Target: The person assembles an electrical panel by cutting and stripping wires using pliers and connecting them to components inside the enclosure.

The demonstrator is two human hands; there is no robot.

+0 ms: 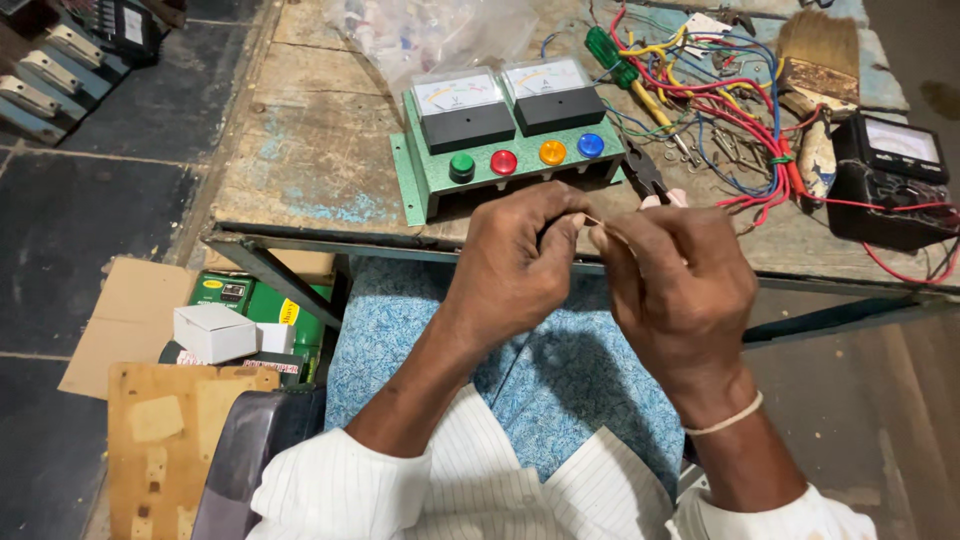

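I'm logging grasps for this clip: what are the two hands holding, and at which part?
Both the left hand and right hand pinch a thin pale wire between fingertips, one at each end of its short visible stretch.

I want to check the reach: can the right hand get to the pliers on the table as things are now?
Probably yes. The pliers lie on the table edge just beyond the right hand, nothing between them; but its fingers pinch a thin wire with the left hand.

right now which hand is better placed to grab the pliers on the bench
Probably the right hand. It sits just below the pliers, which lie by the green panel's right end. The left hand is farther off, and both pinch a thin wire, so one must let go.
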